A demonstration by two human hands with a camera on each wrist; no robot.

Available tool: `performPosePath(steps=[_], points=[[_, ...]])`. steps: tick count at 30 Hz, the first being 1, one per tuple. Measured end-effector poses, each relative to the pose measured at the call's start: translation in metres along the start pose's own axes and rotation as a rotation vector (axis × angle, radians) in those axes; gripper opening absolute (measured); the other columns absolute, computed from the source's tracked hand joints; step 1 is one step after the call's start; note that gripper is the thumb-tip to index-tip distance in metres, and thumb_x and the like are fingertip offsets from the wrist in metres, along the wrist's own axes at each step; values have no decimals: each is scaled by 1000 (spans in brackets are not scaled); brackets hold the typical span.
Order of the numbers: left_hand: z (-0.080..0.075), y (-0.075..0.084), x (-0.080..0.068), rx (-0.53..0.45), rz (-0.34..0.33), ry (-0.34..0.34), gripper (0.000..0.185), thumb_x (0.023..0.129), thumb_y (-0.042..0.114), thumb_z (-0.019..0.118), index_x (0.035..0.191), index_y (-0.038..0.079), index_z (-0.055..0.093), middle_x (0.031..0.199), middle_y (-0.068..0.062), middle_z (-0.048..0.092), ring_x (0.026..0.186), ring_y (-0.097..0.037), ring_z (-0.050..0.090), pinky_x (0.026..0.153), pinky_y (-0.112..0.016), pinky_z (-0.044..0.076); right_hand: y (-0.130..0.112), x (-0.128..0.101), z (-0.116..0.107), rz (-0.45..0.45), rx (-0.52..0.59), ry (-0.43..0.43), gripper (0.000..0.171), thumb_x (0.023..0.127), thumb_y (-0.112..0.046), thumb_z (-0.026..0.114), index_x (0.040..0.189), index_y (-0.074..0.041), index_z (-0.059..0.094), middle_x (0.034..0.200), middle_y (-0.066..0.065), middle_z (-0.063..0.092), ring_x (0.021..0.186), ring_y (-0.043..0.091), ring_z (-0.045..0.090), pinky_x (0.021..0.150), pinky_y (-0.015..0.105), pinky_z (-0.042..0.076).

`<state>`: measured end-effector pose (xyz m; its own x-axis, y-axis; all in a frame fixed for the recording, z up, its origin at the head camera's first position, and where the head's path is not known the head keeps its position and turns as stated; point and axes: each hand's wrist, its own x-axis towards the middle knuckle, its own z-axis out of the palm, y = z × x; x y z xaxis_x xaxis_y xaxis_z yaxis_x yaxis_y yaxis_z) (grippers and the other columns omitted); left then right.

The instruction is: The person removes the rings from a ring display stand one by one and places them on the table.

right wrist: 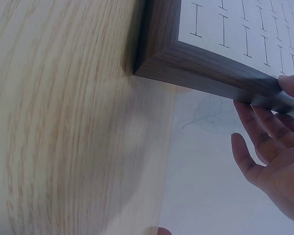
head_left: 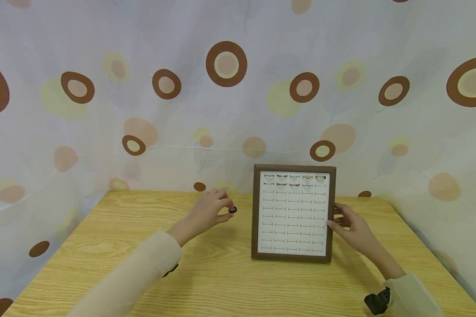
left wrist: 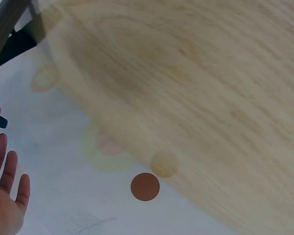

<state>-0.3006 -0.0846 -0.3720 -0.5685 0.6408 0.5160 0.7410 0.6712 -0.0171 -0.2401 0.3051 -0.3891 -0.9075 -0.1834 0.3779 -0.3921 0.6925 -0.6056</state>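
A brown-framed ring display board (head_left: 293,233) stands upright on the table, its white panel lined with rows of slits. Several rings (head_left: 295,185) sit in the top two rows. My right hand (head_left: 353,231) grips the board's right side, thumb on the front and fingers behind; the right wrist view shows the thumb at the inner edge of the wooden frame (right wrist: 206,71). To the left of the board, my left hand (head_left: 208,211) pinches a small black ring (head_left: 232,210) between thumb and forefinger above the table. In the left wrist view the ring (left wrist: 1,122) shows at the left edge.
The wooden table (head_left: 143,220) reaches back to a pale curtain (head_left: 238,114) patterned with brown and peach circles. A black wrist camera (head_left: 377,301) is strapped at the right sleeve.
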Motion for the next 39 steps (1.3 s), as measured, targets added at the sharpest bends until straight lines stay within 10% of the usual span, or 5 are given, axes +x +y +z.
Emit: performPosePath(steps=[16, 39], points=[[37, 1, -39, -38, -25, -168, 11, 76, 28, 73, 81, 23, 65, 87, 7, 56, 78, -13, 46, 72, -32, 40, -2, 0, 0, -8, 6, 4, 52, 88, -9, 59, 131, 9, 37, 117, 28, 54, 94, 37, 60, 72, 20, 49], [42, 5, -46, -160, -116, -287, 6, 78, 28, 70, 83, 24, 69, 86, 8, 59, 76, -10, 43, 68, -27, 37, -3, -1, 0, -10, 4, 12, 51, 87, -9, 59, 131, 9, 37, 116, 28, 54, 93, 37, 61, 72, 20, 49]])
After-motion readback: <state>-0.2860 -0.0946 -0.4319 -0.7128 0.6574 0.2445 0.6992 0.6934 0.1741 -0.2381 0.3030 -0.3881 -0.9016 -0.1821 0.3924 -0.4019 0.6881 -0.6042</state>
